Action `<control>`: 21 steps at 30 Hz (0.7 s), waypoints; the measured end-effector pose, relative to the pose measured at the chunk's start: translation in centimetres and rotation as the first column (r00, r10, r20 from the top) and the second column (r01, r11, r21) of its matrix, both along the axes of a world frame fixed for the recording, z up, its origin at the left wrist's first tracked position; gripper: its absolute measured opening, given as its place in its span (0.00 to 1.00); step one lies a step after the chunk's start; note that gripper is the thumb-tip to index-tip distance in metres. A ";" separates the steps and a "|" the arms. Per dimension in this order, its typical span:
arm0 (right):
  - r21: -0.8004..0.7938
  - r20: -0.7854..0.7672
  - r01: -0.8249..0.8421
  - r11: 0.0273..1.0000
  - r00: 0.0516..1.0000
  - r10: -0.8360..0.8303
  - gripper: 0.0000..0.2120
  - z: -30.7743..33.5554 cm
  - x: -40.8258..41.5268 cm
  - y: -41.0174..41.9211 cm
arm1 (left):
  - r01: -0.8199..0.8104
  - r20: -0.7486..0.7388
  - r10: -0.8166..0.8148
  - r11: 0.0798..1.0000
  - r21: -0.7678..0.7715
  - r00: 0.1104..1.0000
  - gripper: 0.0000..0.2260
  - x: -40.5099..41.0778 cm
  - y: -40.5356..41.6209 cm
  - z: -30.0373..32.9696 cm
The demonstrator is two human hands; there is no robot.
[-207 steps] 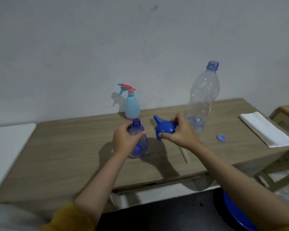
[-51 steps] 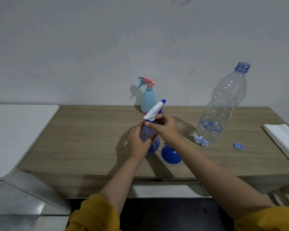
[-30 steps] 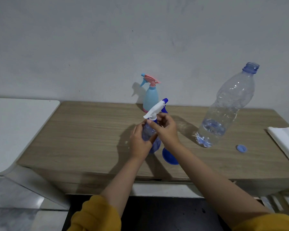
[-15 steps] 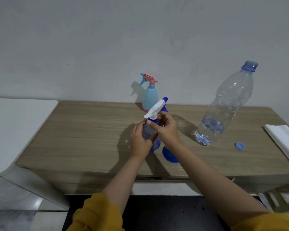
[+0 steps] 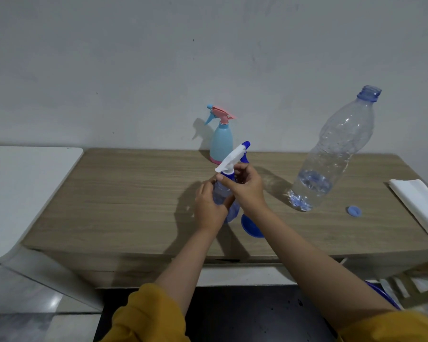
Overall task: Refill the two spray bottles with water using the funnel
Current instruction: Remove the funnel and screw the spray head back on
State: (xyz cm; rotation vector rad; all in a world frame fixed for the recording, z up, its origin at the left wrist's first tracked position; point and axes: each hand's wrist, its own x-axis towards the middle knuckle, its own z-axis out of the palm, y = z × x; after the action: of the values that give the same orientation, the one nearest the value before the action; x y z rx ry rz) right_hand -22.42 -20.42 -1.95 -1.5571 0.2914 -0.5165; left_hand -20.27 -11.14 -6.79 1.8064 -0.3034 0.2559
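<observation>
A small clear blue spray bottle point(image 5: 232, 213) stands on the wooden table point(image 5: 134, 206). My left hand point(image 5: 209, 206) wraps around its body. My right hand point(image 5: 245, 186) grips the collar of its white and blue spray head point(image 5: 232, 157), which sits on the bottle's neck. The blue funnel point(image 5: 251, 227) rests wide end down on the table, just right of the bottle and partly under my right wrist. A light blue spray bottle point(image 5: 221, 141) with a pink trigger head stands upright by the wall behind.
A large clear water bottle point(image 5: 331, 154), uncapped, with a little water at its bottom, stands at the right. Its blue cap point(image 5: 353, 210) lies on the table beside it. A folded white cloth point(image 5: 420, 206) lies at the right edge. A white surface point(image 5: 22, 188) adjoins the left.
The funnel went from my right hand to the table, and the spray head came onto the bottle. Over the last second both hands stay on the bottle, my right fingers shifting slightly at the collar.
</observation>
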 end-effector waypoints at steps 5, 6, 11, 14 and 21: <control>-0.026 -0.010 -0.021 0.999 1.000 0.021 0.12 0.3 -0.3 -0.8 | 0.020 0.020 -0.019 0.999 -0.034 1.000 0.26 0.0 -0.1 0.1; -0.018 -0.018 -0.005 1.000 1.000 0.005 0.14 0.4 -0.3 -0.8 | 0.017 0.023 -0.017 0.999 -0.033 1.000 0.25 0.0 -0.1 0.0; -0.208 -0.052 -0.140 0.968 0.990 0.132 0.15 0.5 -0.5 -1.5 | 0.044 0.006 -0.044 0.999 0.018 0.999 0.24 0.2 0.1 0.1; -0.234 -0.078 -0.131 0.963 0.990 0.116 0.13 0.8 -0.3 -1.6 | 0.160 -0.002 -0.160 0.987 0.013 0.987 0.25 0.7 0.9 0.2; -0.268 -0.021 0.003 0.963 1.000 -0.009 0.10 0.1 0.0 -0.1 | 0.144 0.035 -0.145 0.989 0.037 0.989 0.22 0.5 1.0 0.7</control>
State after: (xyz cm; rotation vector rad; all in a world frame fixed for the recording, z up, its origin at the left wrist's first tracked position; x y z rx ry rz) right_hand -22.38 -20.48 -1.88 -1.8268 0.2508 -0.5611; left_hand -19.81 -10.10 -6.12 1.8053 -0.4658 0.1842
